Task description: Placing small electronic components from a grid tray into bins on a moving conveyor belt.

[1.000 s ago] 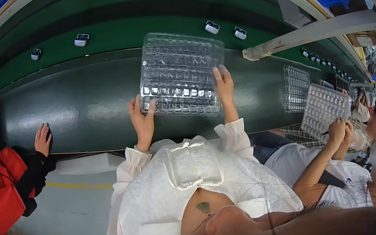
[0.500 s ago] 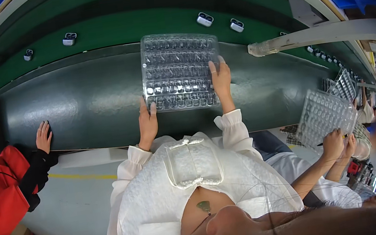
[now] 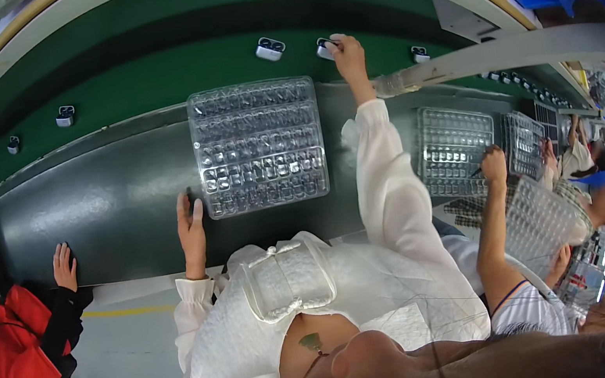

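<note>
A clear plastic tray [image 3: 259, 147] with rows of moulded pockets lies on the dark worktop in front of me. My left hand [image 3: 193, 236] hovers beside its lower left edge, fingers apart and holding nothing. Stretched out beyond the tray to the far right, my right hand [image 3: 350, 57] grips a small white earbud case [image 3: 324, 49] with a black inside, on the green belt [image 3: 165, 68]. Just left of it stands another earbud case [image 3: 270, 49]. The fingertips partly cover the gripped case.
More cases [image 3: 65, 116] stand along the belt on both sides. A pale metal arm [image 3: 488, 58] crosses at right. There a co-worker's hand [image 3: 494, 165] is near another clear tray [image 3: 457, 141]. At left, a person in red [image 3: 16, 353] rests a hand on the worktop.
Both my hands have let go of the tray, which now lies on the worktop. My right hand has reached forward to a case. The cases have shifted left; a co-worker's tray now lies at right.
</note>
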Demonstrator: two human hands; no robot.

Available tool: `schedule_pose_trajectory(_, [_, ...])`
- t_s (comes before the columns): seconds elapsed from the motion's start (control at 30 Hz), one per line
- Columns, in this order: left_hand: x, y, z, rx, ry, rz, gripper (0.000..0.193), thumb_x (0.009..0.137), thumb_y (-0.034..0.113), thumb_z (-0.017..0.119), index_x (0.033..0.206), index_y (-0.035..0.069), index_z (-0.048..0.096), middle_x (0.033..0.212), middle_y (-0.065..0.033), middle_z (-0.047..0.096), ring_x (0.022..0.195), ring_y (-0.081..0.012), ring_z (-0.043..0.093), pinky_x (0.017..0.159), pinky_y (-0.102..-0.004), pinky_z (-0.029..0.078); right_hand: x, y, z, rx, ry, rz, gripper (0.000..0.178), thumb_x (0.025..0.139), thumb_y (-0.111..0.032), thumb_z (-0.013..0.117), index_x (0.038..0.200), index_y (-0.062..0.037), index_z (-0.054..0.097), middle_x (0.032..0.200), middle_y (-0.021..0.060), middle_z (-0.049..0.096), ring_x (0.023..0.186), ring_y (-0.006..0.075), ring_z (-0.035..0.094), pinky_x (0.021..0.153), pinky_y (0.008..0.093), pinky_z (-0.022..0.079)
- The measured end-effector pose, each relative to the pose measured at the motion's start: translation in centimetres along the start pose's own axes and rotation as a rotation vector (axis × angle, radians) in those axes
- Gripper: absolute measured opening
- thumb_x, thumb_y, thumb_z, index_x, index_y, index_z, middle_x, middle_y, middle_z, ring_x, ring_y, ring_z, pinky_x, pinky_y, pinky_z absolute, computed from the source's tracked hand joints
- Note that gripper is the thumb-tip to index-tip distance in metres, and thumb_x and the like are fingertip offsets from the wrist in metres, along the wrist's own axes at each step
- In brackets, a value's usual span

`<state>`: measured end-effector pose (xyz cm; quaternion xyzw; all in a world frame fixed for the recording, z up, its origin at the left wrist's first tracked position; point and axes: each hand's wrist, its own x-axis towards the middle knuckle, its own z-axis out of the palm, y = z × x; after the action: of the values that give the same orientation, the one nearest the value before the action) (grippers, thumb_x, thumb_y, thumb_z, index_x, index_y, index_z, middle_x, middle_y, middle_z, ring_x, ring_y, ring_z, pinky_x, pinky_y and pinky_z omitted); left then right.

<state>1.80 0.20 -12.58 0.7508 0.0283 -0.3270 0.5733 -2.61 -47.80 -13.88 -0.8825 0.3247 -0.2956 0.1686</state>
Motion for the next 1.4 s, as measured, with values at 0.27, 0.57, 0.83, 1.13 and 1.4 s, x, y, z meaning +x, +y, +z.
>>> schedule_pose_trajectory(0.27, [0.3,1.5,-0.4,0.038,0.129,-0.009,0.044,0.092,0.022,0.054,0.130,0.002,0.045,0.132,-0.0122,0.048,0.123,-0.0206,0.043,0.103,-0.0291,0.031,5.7,2.7,4.6,-0.073,-0.724,0.292,0.030,0.066,-0.029,0.077,0.087,-0.0076,0.073,0.076,0.0111,0.069,0.070,0.0194,0.067,0.065,0.0306,0.053])
schedule_pose_trajectory(0.57, [2.8,3.1,0.6,0.049,0.134,-0.057,0.040,0.092,0.022,0.054,0.126,0.001,0.050,0.125,-0.0123,0.053,0.118,-0.0202,0.047,0.101,-0.0286,0.032,7.6,1.4,5.4,0.269,-0.990,0.556,0.019,0.076,-0.014,0.067,0.091,-0.0013,0.068,0.072,0.0126,0.065,0.063,0.0162,0.065,0.056,0.0285,0.052])
schedule_pose_trajectory(0.83, [5.0,1.4,0.6,0.098,0.188,0.132,0.033,0.089,0.018,0.058,0.120,0.006,0.056,0.108,-0.0096,0.058,0.097,-0.0162,0.055,0.086,-0.0272,0.042,1.4,-16.2,3.0,0.570,-0.647,-0.342,0.016,0.081,-0.014,0.062,0.095,-0.0076,0.064,0.095,0.0130,0.062,0.089,0.0312,0.059,0.081,0.0371,0.047])
schedule_pose_trajectory(1.13, [6.3,0.2,0.8,0.044,0.201,0.160,0.032,0.091,0.016,0.055,0.121,0.005,0.055,0.113,-0.0070,0.058,0.101,-0.0140,0.053,0.091,-0.0253,0.038,-3.1,-21.1,8.1,0.482,-0.727,-0.632,0.012,0.073,-0.003,0.065,0.085,-0.0042,0.061,0.087,0.0076,0.056,0.091,0.0260,0.052,0.080,0.0368,0.044])
schedule_pose_trajectory(1.4, [8.0,-1.1,0.4,0.036,0.163,0.305,0.029,0.088,0.010,0.056,0.116,0.007,0.059,0.111,-0.0061,0.056,0.093,-0.0149,0.053,0.084,-0.0258,0.042,-3.7,-20.4,8.7,0.422,-0.549,-0.629,0.003,0.073,-0.009,0.064,0.075,-0.0067,0.063,0.084,0.0082,0.057,0.089,0.0258,0.052,0.080,0.0374,0.045])
